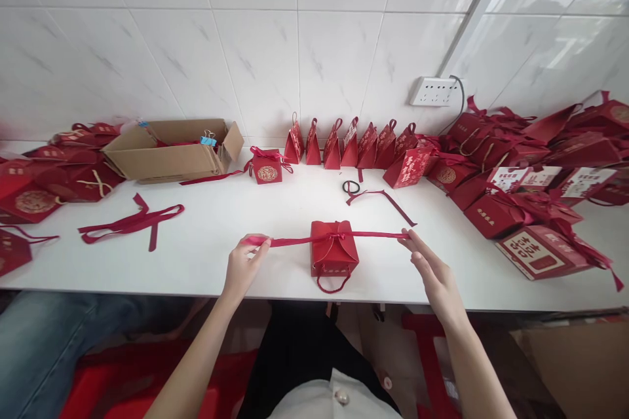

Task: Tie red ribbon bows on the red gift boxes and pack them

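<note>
1. Small red paper gift box with curved top flaps [334, 255]: stood on the white tabletop [275, 281], near its front edge, between the hands.
2. Long, narrow crimson fabric ribbon [289, 241]: stretched sideways across the box top, knotted at centre.
3. Left hand [244, 263]: fingers pinched the ribbon's left end.
4. Right hand [435, 268]: fingertips grasped the ribbon's right end, thumb held apart.
5. Twisted red cord handle [334, 289]: looped from the box's near side.
6. Black round band [350, 194]: lay behind the box, beside a loose dark-red ribbon strip [393, 205].

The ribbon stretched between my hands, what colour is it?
The ribbon is pinkish red; the head view shows it best.
</note>
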`<state>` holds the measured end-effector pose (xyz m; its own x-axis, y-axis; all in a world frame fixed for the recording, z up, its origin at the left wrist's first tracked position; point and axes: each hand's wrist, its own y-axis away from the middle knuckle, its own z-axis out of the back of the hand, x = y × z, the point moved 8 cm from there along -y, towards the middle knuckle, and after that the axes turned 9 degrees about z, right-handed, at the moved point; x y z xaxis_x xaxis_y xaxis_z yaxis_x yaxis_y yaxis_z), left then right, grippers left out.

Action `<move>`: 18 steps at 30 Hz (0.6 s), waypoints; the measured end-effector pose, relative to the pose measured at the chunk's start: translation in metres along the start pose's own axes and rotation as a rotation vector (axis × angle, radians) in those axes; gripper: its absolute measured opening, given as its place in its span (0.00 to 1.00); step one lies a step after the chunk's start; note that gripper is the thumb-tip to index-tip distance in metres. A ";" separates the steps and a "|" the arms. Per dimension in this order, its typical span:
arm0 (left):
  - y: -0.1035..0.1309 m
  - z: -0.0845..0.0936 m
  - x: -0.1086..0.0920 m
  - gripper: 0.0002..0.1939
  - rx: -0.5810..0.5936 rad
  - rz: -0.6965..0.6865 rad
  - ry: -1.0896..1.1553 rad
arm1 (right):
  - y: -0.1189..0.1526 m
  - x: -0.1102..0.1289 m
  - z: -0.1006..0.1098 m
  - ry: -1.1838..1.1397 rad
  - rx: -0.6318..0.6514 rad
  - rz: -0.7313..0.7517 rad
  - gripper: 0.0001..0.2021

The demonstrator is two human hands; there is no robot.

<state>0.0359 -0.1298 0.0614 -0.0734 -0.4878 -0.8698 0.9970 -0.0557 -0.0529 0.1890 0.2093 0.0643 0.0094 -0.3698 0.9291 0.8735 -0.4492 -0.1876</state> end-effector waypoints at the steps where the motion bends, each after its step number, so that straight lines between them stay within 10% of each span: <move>1: -0.001 0.002 0.003 0.16 -0.001 0.008 -0.032 | 0.000 -0.003 0.004 0.012 -0.017 -0.004 0.31; 9: -0.006 0.015 -0.018 0.26 -0.113 -0.060 -0.344 | -0.016 -0.008 0.017 0.356 0.011 -0.160 0.30; 14: -0.003 -0.051 -0.052 0.18 0.454 -0.132 -0.160 | -0.047 0.032 -0.045 0.211 0.201 0.184 0.19; 18: -0.004 -0.084 -0.044 0.16 0.732 -0.027 -0.029 | -0.059 0.019 -0.091 -0.004 0.452 0.062 0.18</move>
<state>0.0373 -0.0344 0.0588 -0.1083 -0.5003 -0.8590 0.7251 -0.6309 0.2760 0.0935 0.1549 0.0637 0.0695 -0.3813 0.9218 0.9960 -0.0259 -0.0858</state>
